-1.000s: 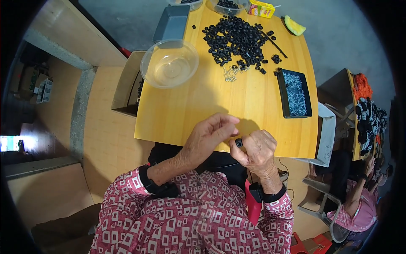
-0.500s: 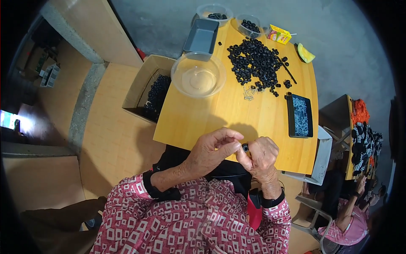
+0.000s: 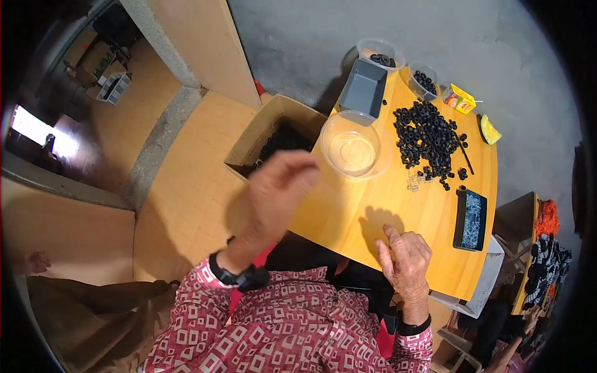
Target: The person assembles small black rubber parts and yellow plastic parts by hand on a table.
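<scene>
Right, the left hand (image 3: 277,186) hangs in the air over the counter's (image 3: 398,211) near-left corner, beside the carton (image 3: 273,140) of black parts on the floor; it is blurred, fingers curled loosely, and I cannot tell whether it holds anything. The right hand (image 3: 404,255) rests at the counter's near edge, fingers curled with the forefinger out; whether something small sits inside it I cannot make out either. The work pieces, the black rings (image 3: 429,140), lie heaped at the far side of the counter, well apart from both hands, with a few strays near the pile. Risks, as I judge them: a wide swing of that left hand could clip the clear bowl (image 3: 353,146) standing just past it and shove it toward the edge, and the loose rings at the pile's fringe could roll off if the counter is jolted. Counting: one clear bowl, two small tubs (image 3: 380,55) at the far end holding rings, one grey tray (image 3: 364,87), one black tray (image 3: 471,219) of small bright bits on the right, one carton, one yellow box (image 3: 459,98), one thin black stick (image 3: 463,155), and rings too many to count.
</scene>
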`<state>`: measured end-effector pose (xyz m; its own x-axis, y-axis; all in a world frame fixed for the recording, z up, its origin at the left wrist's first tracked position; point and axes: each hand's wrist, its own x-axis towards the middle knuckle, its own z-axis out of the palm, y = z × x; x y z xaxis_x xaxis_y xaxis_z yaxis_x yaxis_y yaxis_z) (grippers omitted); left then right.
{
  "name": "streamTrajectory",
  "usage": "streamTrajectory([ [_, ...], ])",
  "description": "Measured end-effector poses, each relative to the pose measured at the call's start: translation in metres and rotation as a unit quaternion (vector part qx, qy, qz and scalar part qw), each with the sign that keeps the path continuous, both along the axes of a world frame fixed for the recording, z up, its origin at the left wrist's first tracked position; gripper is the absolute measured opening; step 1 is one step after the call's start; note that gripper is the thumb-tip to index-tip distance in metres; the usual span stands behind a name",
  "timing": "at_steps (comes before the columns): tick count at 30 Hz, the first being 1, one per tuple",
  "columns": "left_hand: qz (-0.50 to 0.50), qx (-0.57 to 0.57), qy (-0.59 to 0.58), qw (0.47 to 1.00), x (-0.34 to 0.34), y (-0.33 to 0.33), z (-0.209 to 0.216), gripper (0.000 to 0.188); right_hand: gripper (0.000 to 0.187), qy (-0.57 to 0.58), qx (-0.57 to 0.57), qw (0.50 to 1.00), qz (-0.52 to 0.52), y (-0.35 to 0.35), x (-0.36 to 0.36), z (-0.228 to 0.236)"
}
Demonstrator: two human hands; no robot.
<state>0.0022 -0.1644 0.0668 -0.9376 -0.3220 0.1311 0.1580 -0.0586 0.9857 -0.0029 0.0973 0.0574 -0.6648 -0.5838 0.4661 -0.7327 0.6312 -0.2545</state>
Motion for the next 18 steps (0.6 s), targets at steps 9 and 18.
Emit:
streamTrajectory([
  [9,0.056,-0.106,-0.039,0.992,-0.023,-0.050,-0.048,0.024,0.016,-0.027,0.020,0.999,-0.041,0.012,0.008,-0.015],
  [18,-0.232,0.065,-0.112,0.964,0.001,0.029,-0.019,0.017,0.009,-0.045,0.037,0.996,-0.071,0.041,0.001,-0.016],
])
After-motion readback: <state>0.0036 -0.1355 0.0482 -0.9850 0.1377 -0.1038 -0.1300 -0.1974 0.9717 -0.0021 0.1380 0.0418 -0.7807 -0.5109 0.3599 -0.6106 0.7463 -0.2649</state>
